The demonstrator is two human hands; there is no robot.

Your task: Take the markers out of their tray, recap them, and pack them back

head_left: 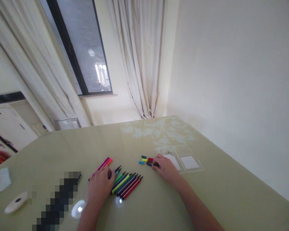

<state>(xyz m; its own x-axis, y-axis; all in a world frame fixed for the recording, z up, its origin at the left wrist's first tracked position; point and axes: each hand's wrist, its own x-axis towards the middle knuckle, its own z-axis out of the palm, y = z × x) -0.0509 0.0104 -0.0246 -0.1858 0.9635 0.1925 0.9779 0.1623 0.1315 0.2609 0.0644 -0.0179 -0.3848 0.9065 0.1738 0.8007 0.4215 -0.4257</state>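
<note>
My left hand lies over the left part of a row of markers, its fingers curled closed at a teal marker that sticks out from under them. Several uncapped markers lie slanted side by side to its right, black tips pointing away. Beyond this hand are capped pink and orange markers, partly hidden. My right hand is on the table, fingertips pinched on a dark marker cap. Beside those fingertips lie several loose marker caps, among them yellow, blue and red ones.
An open clear plastic case with white inserts lies just past my right hand. To the left are a blurred-out dark object, a white roll and a pale packet. The glossy table meets a wall on the right.
</note>
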